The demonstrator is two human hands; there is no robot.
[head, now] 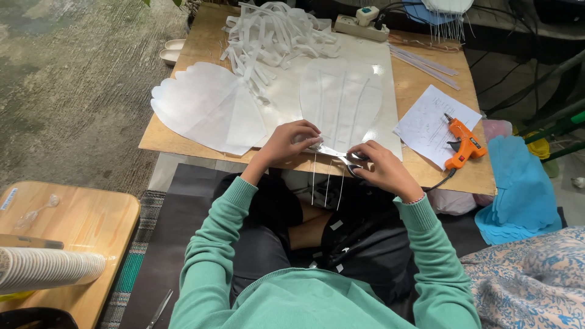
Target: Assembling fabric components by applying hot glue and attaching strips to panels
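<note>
Wooden table (426, 173) carried a white sheet (286, 91) and your oval white panel (341, 100) at the near edge. Your left hand (291, 141) pinched the panel's bottom edge. Your right hand (384, 167) gripped scissors (341, 155) at that edge, beside thin sticks (327, 183) hanging down. Orange glue gun (464, 144) lay right.

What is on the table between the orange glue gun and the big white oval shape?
A printed sheet of paper lies between the glue gun and oval piece, head view.
</note>
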